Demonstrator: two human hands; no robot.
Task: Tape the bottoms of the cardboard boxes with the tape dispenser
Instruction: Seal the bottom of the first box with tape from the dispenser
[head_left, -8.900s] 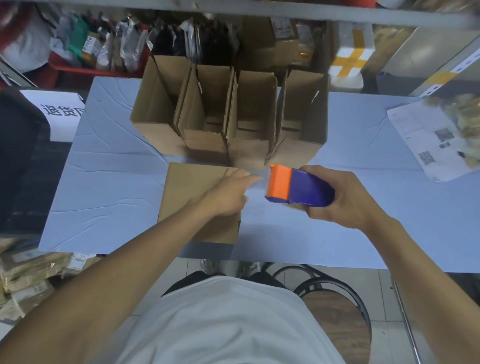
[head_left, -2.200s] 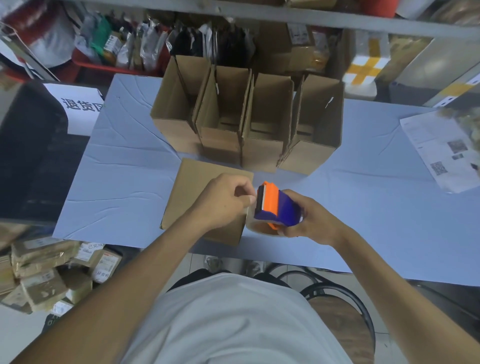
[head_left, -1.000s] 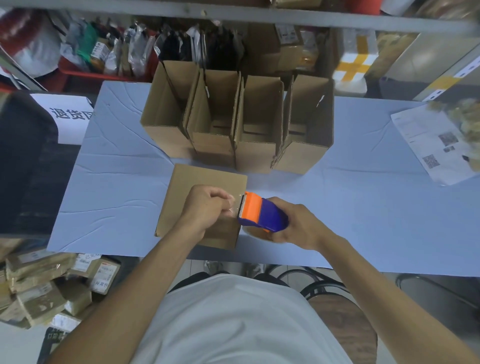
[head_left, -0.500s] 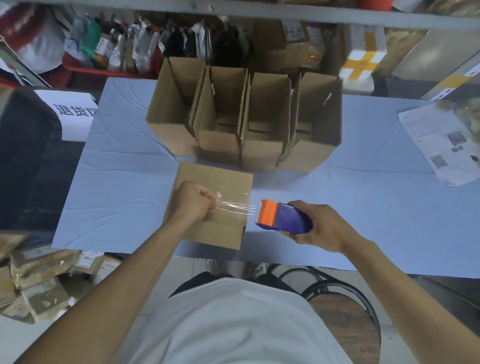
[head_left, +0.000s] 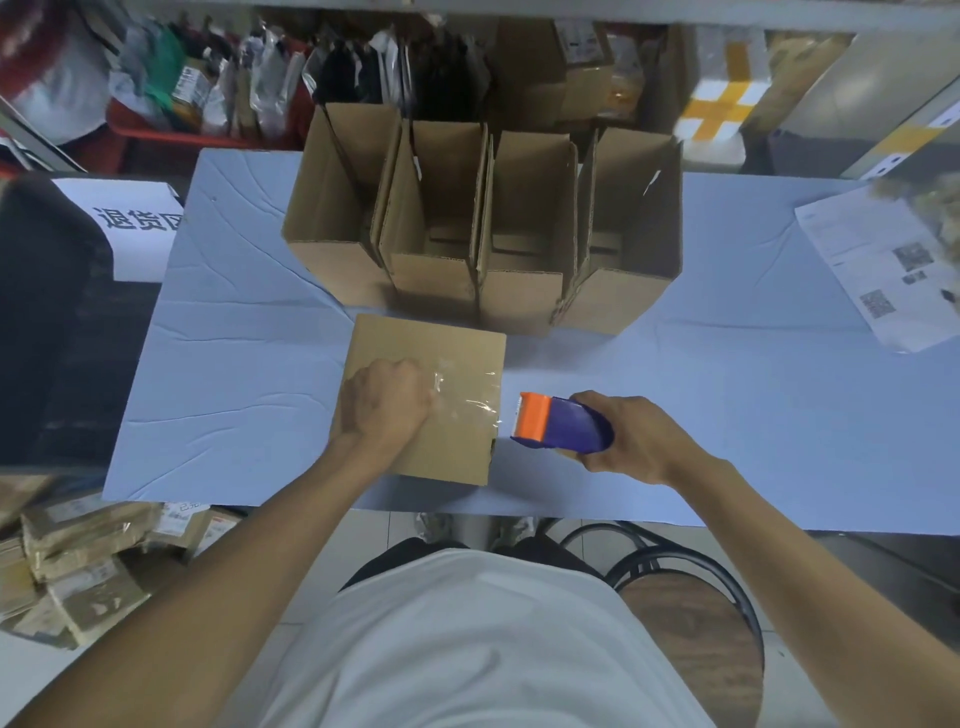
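We see a flat-topped brown cardboard box (head_left: 441, 447) lying upside down near the front edge of a pale blue table (head_left: 727, 415), just in front of a row of four open brown cardboard boxes (head_left: 483, 228) standing side by side. Our left hand (head_left: 387, 402) rests on top of the near box, its fingers curled, pinching the end of a strip of clear tape (head_left: 465, 402) against the cardboard. The strip runs right across the box top to its right edge. Just beyond that edge our right hand (head_left: 631, 439) grips a blue and orange tape dispenser (head_left: 561, 428), fingers wrapped round its blue body, the orange end facing the box. A printed white paper sheet (head_left: 878, 265) lies at the table's far right. A round wooden stool (head_left: 696, 649) stands below, beside our white shirt (head_left: 467, 649).
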